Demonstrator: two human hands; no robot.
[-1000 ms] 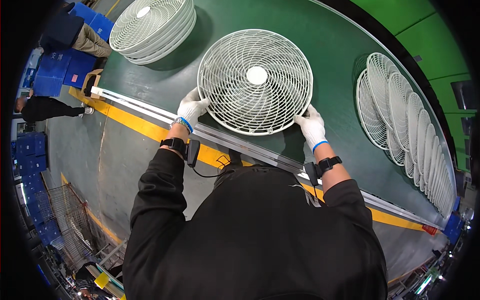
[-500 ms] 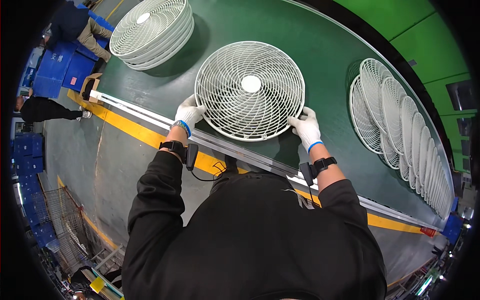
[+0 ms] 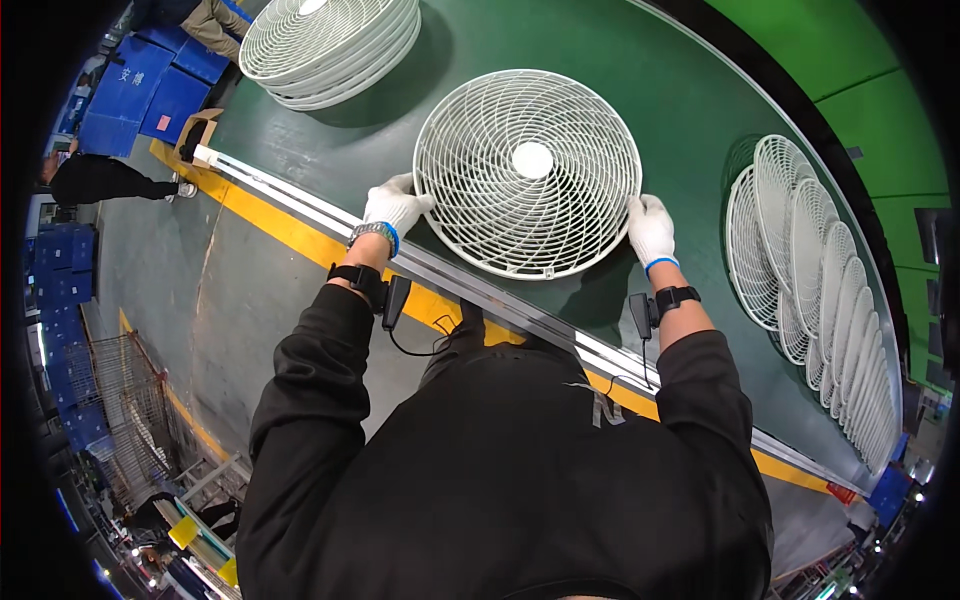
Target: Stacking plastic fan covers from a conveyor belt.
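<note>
A round white wire fan guard (image 3: 528, 170) lies flat on the dark green belt (image 3: 640, 70) in front of me. My left hand (image 3: 394, 207), in a white glove, grips its left rim. My right hand (image 3: 651, 228), also gloved, grips its right rim. Both wrists carry black bands with small devices.
A stack of white fan guards (image 3: 325, 40) sits on the belt at the upper left. A row of overlapping guards (image 3: 820, 290) lies to the right. A metal rail (image 3: 470, 290) and a yellow floor stripe run along the belt's near edge. Blue crates (image 3: 150, 85) and a person (image 3: 100, 180) are at far left.
The guard between my hands has shifted slightly left and away from me along the belt. The stack at upper left and the row at right have also slid left in view.
</note>
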